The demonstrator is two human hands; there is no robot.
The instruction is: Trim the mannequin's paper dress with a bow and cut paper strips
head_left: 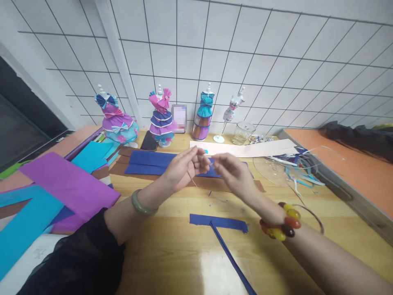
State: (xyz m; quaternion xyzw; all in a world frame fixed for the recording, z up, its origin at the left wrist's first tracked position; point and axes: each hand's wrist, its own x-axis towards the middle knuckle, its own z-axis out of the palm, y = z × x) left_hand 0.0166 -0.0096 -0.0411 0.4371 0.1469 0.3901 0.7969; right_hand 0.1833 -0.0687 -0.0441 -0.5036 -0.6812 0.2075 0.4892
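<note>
My left hand [186,167] and my right hand [231,172] are raised over the middle of the table, fingertips almost meeting. The fingers of both are pinched closed around something too small and blurred to name. A thin pale strand [192,179] hangs below my left palm. Beneath and behind the hands lies a folded dark blue cloth strip [147,163] on a brown strip [118,166]. Nearer to me, a short blue cloth piece [219,221] lies flat, and a narrow blue strip [233,258] runs from it towards the front edge.
Three dressed mini mannequins [120,119] and a barer one [233,108] stand along the tiled wall, near a glass cup [243,133] and a phone [149,140]. Purple cloth [70,184] and turquoise cloth [27,229] pile up left. Scraps [302,174] lie right.
</note>
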